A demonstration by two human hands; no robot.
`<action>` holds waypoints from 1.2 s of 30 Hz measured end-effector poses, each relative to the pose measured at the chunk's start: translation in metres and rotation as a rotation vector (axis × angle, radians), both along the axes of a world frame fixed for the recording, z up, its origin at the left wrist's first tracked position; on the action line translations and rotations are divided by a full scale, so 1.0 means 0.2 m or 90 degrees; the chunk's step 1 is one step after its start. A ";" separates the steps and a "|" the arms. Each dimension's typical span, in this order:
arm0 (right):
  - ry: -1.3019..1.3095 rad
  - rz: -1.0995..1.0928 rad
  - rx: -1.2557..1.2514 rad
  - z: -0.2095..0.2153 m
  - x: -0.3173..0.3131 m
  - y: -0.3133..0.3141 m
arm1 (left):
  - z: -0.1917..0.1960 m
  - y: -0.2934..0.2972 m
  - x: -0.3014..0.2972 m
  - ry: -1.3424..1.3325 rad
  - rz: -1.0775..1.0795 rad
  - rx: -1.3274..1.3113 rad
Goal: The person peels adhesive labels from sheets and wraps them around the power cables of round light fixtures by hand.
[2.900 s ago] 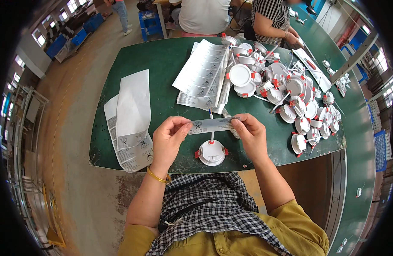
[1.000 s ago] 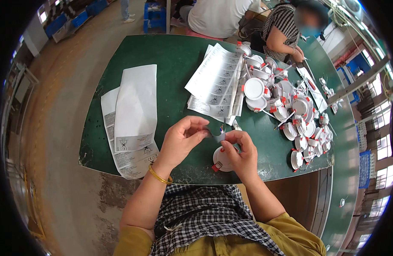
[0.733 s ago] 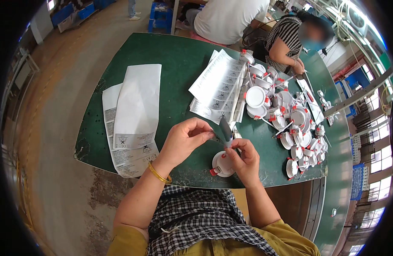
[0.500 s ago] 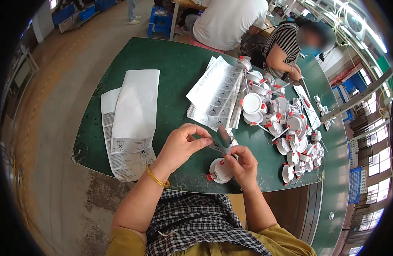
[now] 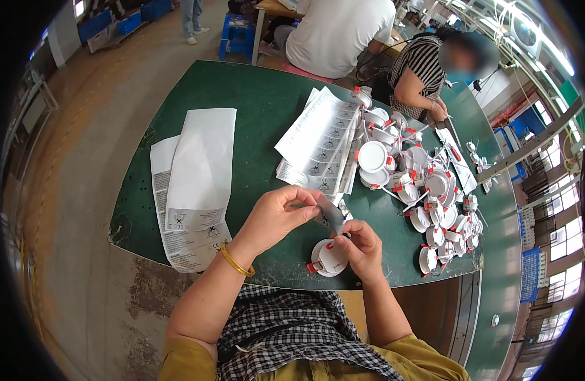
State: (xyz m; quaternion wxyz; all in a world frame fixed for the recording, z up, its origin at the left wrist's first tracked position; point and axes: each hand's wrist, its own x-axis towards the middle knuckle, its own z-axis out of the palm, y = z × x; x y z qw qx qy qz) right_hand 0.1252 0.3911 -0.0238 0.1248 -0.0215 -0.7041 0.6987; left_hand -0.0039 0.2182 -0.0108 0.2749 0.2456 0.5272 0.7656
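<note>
Daylight from white paned windows (image 5: 561, 238) at right and a glowing white tube lamp (image 5: 559, 56) at far right brighten a green worktop (image 5: 260, 130) before me, where white printed paper sheets (image 5: 318, 130) gleam palest. Shadow dims the brown hollow (image 5: 426, 305) under its near right edge. A curled silver-grey strip (image 5: 333, 217) looks slightly soft; a striped-shirted co-worker's head (image 5: 468, 57) is blurred. Straight lines bow toward black corners.

"What's held?"
"A bent grey label strip (image 5: 332, 216), pinched by both the left grip (image 5: 283, 217) and the right grip (image 5: 363, 251)."
"And just beside the right grip?"
"A white downlight (image 5: 332, 259) with red clips, on the green counter (image 5: 257, 152)."
"More around?"
"Printed sheets (image 5: 200, 165) to the left, a downlight heap (image 5: 437, 183) to the right."
</note>
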 end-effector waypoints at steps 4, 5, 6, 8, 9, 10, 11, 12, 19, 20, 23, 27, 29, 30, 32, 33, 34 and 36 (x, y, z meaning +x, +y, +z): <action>0.011 -0.013 -0.064 0.00 0.00 0.01 | 0.03 0.00 0.02 0.014 -0.004 -0.069; 0.011 -0.018 -0.064 0.00 0.00 0.01 | 0.05 0.00 0.03 0.015 0.000 -0.072; 0.030 -0.021 -0.041 0.00 0.00 0.01 | 0.06 0.01 0.03 0.016 0.002 -0.075; 0.048 -0.026 -0.020 0.02 -0.02 0.03 | 0.08 0.00 0.04 0.029 0.008 -0.081; 0.072 -0.059 0.125 0.06 -0.02 0.03 | 0.08 0.00 0.04 0.043 0.017 -0.086; 0.095 -0.086 0.266 0.09 -0.04 0.02 | 0.08 -0.01 0.04 0.043 0.018 -0.090; 0.093 -0.093 0.266 0.12 -0.05 0.02 | 0.08 -0.01 0.04 0.044 0.023 -0.094; 0.093 -0.111 0.306 0.15 -0.07 0.01 | 0.08 0.00 0.04 0.046 0.029 -0.098; -0.019 -0.124 0.339 0.22 -0.11 0.01 | 0.06 0.02 0.01 0.037 0.048 -0.073; 0.004 -0.150 0.393 0.21 -0.12 0.01 | 0.06 0.03 0.01 0.044 0.065 -0.075; 0.037 -0.228 0.425 0.11 -0.16 0.04 | 0.05 0.05 -0.02 0.061 0.087 -0.073; 0.027 -0.230 0.372 0.08 -0.27 0.03 | 0.04 0.06 -0.07 0.078 0.111 -0.075; 0.023 -0.180 0.446 0.06 -0.32 0.02 | 0.03 0.05 -0.08 0.080 0.114 -0.086; 0.032 -0.195 0.447 0.05 -0.34 0.00 | 0.03 0.05 -0.09 0.080 0.120 -0.096; -0.008 -0.190 0.467 0.07 -0.35 0.00 | 0.02 0.05 -0.10 0.069 0.122 -0.087; -0.048 -0.184 0.487 0.07 -0.35 0.00 | 0.01 0.04 -0.10 0.059 0.123 -0.077; -0.049 -0.184 0.487 0.06 -0.35 0.01 | 0.01 0.04 -0.10 0.057 0.123 -0.077; -0.017 -0.192 0.404 0.04 -0.32 0.01 | 0.03 0.04 -0.10 0.060 0.142 -0.090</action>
